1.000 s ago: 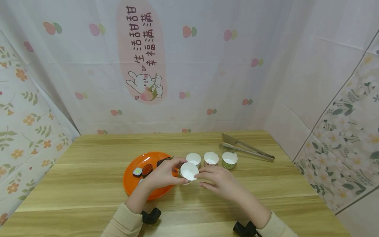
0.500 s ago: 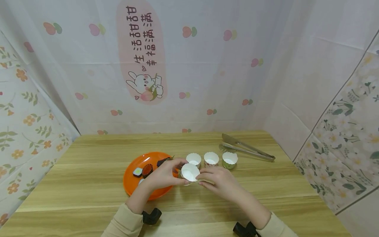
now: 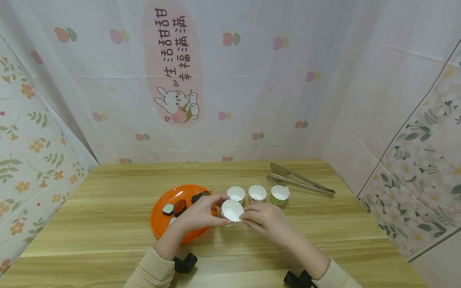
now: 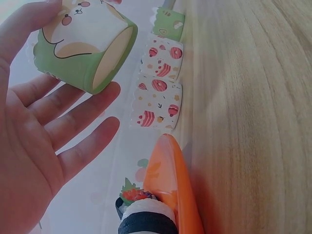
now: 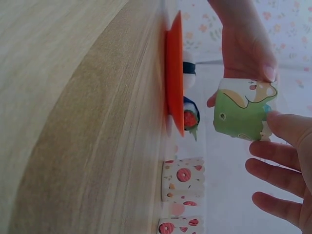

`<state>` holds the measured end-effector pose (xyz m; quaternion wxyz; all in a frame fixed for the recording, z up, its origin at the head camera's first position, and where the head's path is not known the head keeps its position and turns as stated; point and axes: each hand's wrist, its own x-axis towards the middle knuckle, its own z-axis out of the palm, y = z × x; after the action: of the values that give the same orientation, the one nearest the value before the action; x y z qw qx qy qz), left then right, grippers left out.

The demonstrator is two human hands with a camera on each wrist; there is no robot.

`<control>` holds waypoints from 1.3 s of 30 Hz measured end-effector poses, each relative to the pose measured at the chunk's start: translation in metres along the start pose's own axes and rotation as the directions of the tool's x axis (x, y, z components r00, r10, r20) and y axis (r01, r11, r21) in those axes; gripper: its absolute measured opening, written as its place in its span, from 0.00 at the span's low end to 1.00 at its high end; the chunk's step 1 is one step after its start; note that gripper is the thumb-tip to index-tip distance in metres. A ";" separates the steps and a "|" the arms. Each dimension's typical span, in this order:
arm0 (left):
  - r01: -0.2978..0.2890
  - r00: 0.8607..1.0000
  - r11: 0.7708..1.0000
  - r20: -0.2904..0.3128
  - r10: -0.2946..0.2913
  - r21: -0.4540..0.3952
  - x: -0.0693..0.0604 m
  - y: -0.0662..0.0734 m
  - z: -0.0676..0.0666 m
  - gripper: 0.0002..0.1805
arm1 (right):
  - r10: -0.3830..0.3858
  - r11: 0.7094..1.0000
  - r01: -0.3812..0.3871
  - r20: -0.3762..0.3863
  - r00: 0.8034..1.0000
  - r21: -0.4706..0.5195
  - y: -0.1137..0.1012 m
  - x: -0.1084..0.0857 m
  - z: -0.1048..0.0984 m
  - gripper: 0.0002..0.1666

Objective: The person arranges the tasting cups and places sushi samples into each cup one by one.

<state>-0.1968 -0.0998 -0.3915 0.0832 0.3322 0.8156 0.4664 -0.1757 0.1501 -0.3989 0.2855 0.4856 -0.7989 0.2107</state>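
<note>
Between both hands, above the table, is a paper baking cup [image 3: 232, 211], white inside with a scalloped rim. Its outside is green with a white cartoon animal, as the left wrist view shows on the cup [image 4: 80, 39]. My left hand [image 3: 201, 212] holds it from the left between thumb and fingers. From the right, my right hand [image 3: 266, 219] pinches its rim with thumb and index finger; the other fingers are spread in the right wrist view. Behind stand three more baking cups in a row: two with red dessert prints [image 3: 235, 194] [image 3: 257, 193] and a green one [image 3: 280, 195].
An orange plate [image 3: 157, 224] lies at left, partly under my left forearm, bearing several sushi pieces [image 3: 179, 207]. Metal tongs [image 3: 306, 183] lie at the back right. A patterned curtain [image 3: 252, 100] hangs behind the wooden table [image 3: 119, 208].
The held cup has shifted slightly right and nearer to me, with the right fingers staying at its rim. Plate, tongs and row of cups stay put.
</note>
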 end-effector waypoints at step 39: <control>-0.014 1.000 1.000 -0.007 0.014 0.013 0.001 -0.002 0.000 0.30 | 0.024 0.999 -0.025 -0.029 0.999 -0.036 0.000 -0.002 0.002 0.11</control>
<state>-0.1983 -0.1002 -0.3934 0.0748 0.3368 0.8166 0.4627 -0.1757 0.1501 -0.4022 0.3033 0.4674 -0.8044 0.2065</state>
